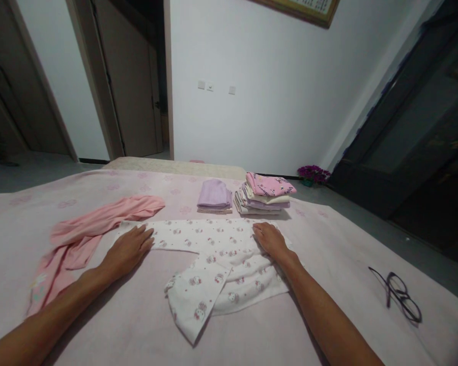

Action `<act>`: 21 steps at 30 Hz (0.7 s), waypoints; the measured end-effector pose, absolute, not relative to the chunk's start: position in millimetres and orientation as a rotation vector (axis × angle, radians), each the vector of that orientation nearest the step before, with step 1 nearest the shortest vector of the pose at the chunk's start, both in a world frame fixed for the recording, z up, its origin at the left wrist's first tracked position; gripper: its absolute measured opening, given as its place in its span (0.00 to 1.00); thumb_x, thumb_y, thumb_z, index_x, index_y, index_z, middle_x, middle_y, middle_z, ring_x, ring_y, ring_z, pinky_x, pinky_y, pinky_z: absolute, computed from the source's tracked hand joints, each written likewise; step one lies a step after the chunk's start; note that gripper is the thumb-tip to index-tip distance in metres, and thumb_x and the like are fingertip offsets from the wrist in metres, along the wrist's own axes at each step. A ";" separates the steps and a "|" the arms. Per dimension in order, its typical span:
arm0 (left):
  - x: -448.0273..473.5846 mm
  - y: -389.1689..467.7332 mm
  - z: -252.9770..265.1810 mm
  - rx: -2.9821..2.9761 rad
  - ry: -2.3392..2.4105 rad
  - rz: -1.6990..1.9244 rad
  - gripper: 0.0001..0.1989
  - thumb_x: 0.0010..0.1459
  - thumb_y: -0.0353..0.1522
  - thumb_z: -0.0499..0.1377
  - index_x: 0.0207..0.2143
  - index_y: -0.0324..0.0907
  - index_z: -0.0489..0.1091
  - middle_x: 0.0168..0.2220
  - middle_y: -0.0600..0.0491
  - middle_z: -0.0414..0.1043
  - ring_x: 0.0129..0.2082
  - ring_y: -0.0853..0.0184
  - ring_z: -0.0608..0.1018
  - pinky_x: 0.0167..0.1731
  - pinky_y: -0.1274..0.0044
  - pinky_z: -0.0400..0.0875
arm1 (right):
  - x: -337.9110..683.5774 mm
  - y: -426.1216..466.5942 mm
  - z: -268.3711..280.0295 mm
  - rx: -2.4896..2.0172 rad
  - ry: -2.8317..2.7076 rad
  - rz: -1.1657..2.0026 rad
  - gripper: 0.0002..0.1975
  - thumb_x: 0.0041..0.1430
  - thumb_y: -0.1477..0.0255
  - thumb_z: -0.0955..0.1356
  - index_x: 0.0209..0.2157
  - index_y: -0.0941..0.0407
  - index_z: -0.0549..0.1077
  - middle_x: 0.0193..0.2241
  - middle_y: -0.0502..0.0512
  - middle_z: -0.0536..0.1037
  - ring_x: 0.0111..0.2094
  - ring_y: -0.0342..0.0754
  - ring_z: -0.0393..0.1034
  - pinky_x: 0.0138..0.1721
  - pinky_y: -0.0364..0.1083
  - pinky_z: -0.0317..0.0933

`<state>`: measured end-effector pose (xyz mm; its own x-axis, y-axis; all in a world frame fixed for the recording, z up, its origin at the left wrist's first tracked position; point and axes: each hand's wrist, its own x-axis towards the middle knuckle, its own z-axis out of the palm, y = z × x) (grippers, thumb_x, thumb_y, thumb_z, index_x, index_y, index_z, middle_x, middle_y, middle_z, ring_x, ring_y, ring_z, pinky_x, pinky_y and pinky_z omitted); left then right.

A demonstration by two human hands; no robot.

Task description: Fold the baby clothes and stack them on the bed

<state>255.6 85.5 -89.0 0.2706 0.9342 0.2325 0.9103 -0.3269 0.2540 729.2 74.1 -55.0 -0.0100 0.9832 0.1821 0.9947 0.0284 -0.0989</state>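
Observation:
A white garment (213, 241) with a small cartoon-cat print is spread on the pink bed cover. One long part of it stretches left, while another part is folded over toward me, with creases on the right. My left hand (130, 249) lies palm down on the left end of the long part, fingers stretched out. Over at the garment's upper right, my right hand (269, 239) rests flat, its fingers also extended. A crumpled pink garment (107, 221) lies just beyond and left of my left hand, partly behind my forearm.
Folded purple clothes (214, 194) and a taller stack of folded clothes (265, 198), pink on top, sit beyond the white garment. Black-framed glasses (399, 297) lie at the right on the bed cover (339, 264). Purple flowers (313, 173) stand past the bed's far edge.

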 end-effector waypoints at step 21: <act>302.3 -35.7 -37.7 1.522 1.372 1.010 0.12 0.53 0.43 0.56 0.28 0.45 0.64 0.26 0.56 0.71 0.29 0.63 0.75 0.29 0.73 0.70 | 748.1 35.8 -85.4 -2.085 -1.973 -0.208 0.21 0.68 0.66 0.59 0.58 0.54 0.69 0.60 0.57 0.70 0.60 0.51 0.61 0.61 0.49 0.51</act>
<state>302.3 -35.7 -37.7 0.0800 0.9962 0.0335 0.3278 -0.0580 0.9430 748.1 35.8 -85.4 0.0659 0.9573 0.2815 0.9949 -0.0416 -0.0915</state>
